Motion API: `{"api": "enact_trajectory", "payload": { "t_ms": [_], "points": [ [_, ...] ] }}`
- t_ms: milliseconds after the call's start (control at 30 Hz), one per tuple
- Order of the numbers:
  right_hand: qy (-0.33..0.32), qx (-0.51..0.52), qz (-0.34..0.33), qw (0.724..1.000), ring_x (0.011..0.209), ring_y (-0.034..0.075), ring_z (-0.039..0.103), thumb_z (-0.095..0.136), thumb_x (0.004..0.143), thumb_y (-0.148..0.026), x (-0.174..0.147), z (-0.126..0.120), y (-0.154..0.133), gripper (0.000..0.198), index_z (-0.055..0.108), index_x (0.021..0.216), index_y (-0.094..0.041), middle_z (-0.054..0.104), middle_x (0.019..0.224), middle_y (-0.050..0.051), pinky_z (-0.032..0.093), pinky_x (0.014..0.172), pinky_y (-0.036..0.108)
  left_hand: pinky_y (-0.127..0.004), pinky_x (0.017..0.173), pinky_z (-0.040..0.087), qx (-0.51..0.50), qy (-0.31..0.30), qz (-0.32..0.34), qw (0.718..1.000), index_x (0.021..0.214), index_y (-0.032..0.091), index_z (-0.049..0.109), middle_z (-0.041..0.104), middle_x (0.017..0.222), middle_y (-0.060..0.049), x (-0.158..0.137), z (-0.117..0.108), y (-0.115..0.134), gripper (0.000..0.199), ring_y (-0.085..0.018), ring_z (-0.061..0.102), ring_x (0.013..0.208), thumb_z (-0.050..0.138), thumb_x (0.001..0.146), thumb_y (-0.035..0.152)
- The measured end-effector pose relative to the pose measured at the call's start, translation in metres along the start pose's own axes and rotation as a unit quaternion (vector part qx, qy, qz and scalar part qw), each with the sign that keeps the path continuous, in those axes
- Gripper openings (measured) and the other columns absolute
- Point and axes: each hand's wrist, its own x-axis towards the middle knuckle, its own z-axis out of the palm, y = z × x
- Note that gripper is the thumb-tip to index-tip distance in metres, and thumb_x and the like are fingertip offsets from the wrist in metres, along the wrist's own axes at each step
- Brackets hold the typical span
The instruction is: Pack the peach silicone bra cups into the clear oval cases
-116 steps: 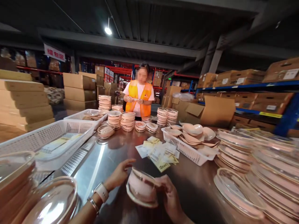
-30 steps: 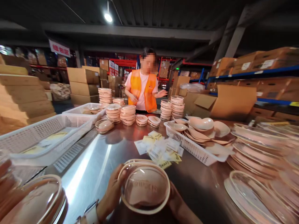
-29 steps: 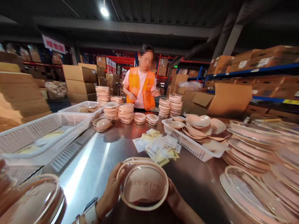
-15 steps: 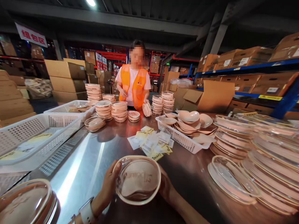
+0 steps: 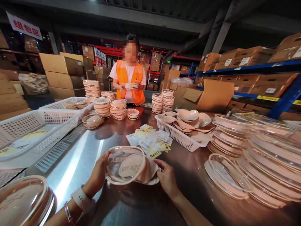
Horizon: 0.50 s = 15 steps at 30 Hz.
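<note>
- Steel table (image 5: pixel 188 179), across the lower and middle frame: my working surface.
- Co-worker (image 5: pixel 129 75), top centre: across from me, holding a covered dish (image 5: pixel 131 85) in both hands.
- Tall stacks (image 5: pixel 270 163), right side: large dishes under clear covers, so I judge these closed up.
- Long white basket (image 5: pixel 68 116), left side: papers lie inside.
- Filled white basket (image 5: pixel 181 136), right of centre: heaped with loose, uncovered pink pieces, which I judge have yet to be dealt with.
- Small stacks (image 5: pixel 118 108), above centre: they look covered and finished to me.
- Clear lid (image 5: pixel 125 164), lower centre: tilted up, my left hand (image 5: pixel 100 166) clamped on its left rim.
- Pink dish (image 5: pixel 150 169), just right of the lid and partly behind it: my right hand (image 5: pixel 166 175) pinches its right edge. The lid is not seated over it, so I judge this one unfinished; whether they touch I cannot tell.
- Loose cards (image 5: pixel 149 141), centre: in a spread pile on the steel beyond the dish, neither hand on them.
</note>
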Motion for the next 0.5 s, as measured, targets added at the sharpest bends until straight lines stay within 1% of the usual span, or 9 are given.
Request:
{"api": "enact_trajectory", "payload": {
  "t_ms": [67, 133, 200, 267, 333, 367, 400, 433, 500],
  "points": [
    [0.039, 0.017, 0.027, 0.999, 0.066, 0.022, 0.069, 0.055, 0.050, -0.020, 0.007, -0.005, -0.001, 0.042, 0.076, 0.086, -0.018, 0.078, 0.087, 0.007, 0.054, 0.054, 0.029, -0.046, 0.083, 0.057, -0.006, 0.052, 0.000, 0.999, 0.102, 0.015, 0.068, 0.075, 0.088, -0.011, 0.012, -0.012, 0.006, 0.060, -0.034, 0.071, 0.094, 0.069, 0.067, 0.064],
    [0.058, 0.061, 0.070, 0.994, 0.045, 0.014, 0.057, 0.058, 0.050, -0.021, 0.013, -0.009, -0.002, 0.048, 0.073, 0.095, -0.018, 0.076, 0.080, 0.004, 0.039, 0.036, 0.024, -0.054, 0.083, 0.057, 0.071, 0.162, 0.037, 0.984, 0.104, 0.014, 0.065, 0.072, 0.086, -0.012, 0.023, -0.026, 0.011, 0.061, -0.037, 0.070, 0.095, 0.057, 0.070, 0.064],
    [0.046, 0.148, 0.141, 0.978, 0.036, 0.008, 0.044, 0.062, 0.052, -0.020, 0.014, -0.010, -0.004, 0.045, 0.071, 0.096, -0.019, 0.069, 0.065, -0.002, 0.028, 0.033, 0.019, -0.063, 0.094, 0.051, 0.166, 0.263, 0.090, 0.946, 0.112, 0.013, 0.061, 0.070, 0.100, -0.016, 0.033, -0.036, 0.014, 0.066, -0.043, 0.064, 0.111, 0.056, 0.068, 0.062],
    [0.012, 0.225, 0.218, 0.950, 0.039, 0.005, 0.041, 0.067, 0.053, -0.021, 0.008, -0.008, -0.004, 0.034, 0.069, 0.086, -0.018, 0.065, 0.058, -0.002, 0.026, 0.036, 0.014, -0.064, 0.114, 0.033, 0.223, 0.303, 0.137, 0.916, 0.123, 0.012, 0.056, 0.061, 0.128, -0.021, 0.037, -0.038, 0.013, 0.077, -0.045, 0.044, 0.136, 0.066, 0.060, 0.055],
    [-0.047, 0.252, 0.277, 0.926, 0.044, 0.003, 0.043, 0.071, 0.052, -0.024, -0.002, -0.002, -0.002, 0.026, 0.068, 0.076, -0.016, 0.068, 0.063, 0.003, 0.028, 0.040, 0.012, -0.055, 0.124, 0.015, 0.271, 0.261, 0.212, 0.902, 0.131, 0.013, 0.052, 0.046, 0.148, -0.021, 0.033, -0.031, 0.004, 0.086, -0.039, 0.025, 0.149, 0.072, 0.056, 0.049],
    [-0.074, 0.249, 0.289, 0.921, 0.045, 0.003, 0.043, 0.073, 0.051, -0.026, -0.008, 0.002, 0.000, 0.024, 0.067, 0.072, -0.015, 0.070, 0.065, 0.005, 0.028, 0.041, 0.012, -0.052, 0.125, 0.015, 0.289, 0.210, 0.237, 0.904, 0.134, 0.015, 0.050, 0.043, 0.152, -0.020, 0.027, -0.025, -0.002, 0.088, -0.037, 0.025, 0.149, 0.073, 0.056, 0.050],
    [-0.098, 0.242, 0.292, 0.920, 0.045, 0.004, 0.043, 0.075, 0.050, -0.029, -0.015, 0.006, 0.003, 0.024, 0.066, 0.068, -0.016, 0.069, 0.063, 0.004, 0.029, 0.041, 0.013, -0.052, 0.124, 0.019, 0.291, 0.140, 0.236, 0.916, 0.137, 0.017, 0.048, 0.044, 0.152, -0.020, 0.020, -0.018, -0.010, 0.090, -0.036, 0.032, 0.147, 0.074, 0.059, 0.053],
    [-0.118, 0.231, 0.288, 0.922, 0.044, 0.005, 0.043, 0.078, 0.048, -0.031, -0.021, 0.010, 0.005, 0.025, 0.066, 0.065, -0.017, 0.067, 0.058, 0.002, 0.029, 0.041, 0.015, -0.054, 0.121, 0.027, 0.277, 0.061, 0.205, 0.937, 0.141, 0.019, 0.045, 0.047, 0.150, -0.019, 0.011, -0.010, -0.018, 0.091, -0.036, 0.041, 0.142, 0.074, 0.062, 0.056],
    [-0.132, 0.204, 0.238, 0.940, 0.044, 0.009, 0.044, 0.083, 0.045, -0.033, -0.030, 0.016, 0.008, 0.029, 0.066, 0.065, -0.019, 0.060, 0.050, -0.002, 0.032, 0.042, 0.020, -0.053, 0.110, 0.042, 0.192, -0.070, 0.055, 0.977, 0.147, 0.023, 0.038, 0.057, 0.142, -0.018, -0.009, 0.006, -0.032, 0.097, -0.035, 0.058, 0.127, 0.077, 0.066, 0.060]
  ]
}}
